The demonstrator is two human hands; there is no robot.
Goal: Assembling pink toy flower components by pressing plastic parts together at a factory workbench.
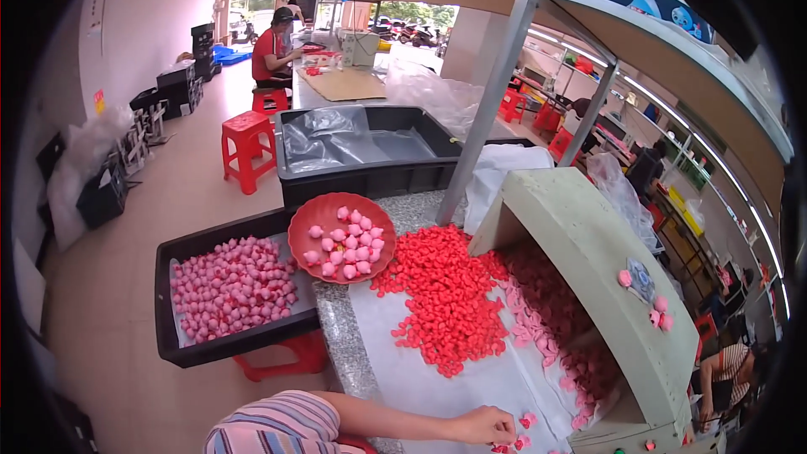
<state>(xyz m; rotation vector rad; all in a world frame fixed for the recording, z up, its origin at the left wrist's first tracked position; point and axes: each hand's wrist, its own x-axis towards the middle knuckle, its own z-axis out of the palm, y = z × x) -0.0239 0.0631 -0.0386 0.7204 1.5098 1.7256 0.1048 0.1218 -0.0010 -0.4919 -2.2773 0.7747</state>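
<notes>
My left hand [487,426] reaches in from the bottom edge, over the white sheet on the bench. Its fingers are curled together at small pink and red pieces [523,441]; what they grip, if anything, I cannot make out. My right hand is out of view. Beyond my left hand lies a heap of small red pieces [450,303]. Flat pink pieces [531,328] run along its right side, into the opening of a pale green metal housing [588,261]. A red scalloped bowl [303,231] holds several round pink pieces [357,240].
Left of the bench, a black tray [164,303] full of pink pieces rests on a red stool [290,357]. Behind the bowl stands a black bin [361,176] with plastic sheeting. A metal shelf post [500,88] rises from the bench. Farther off sits a person in red [269,50].
</notes>
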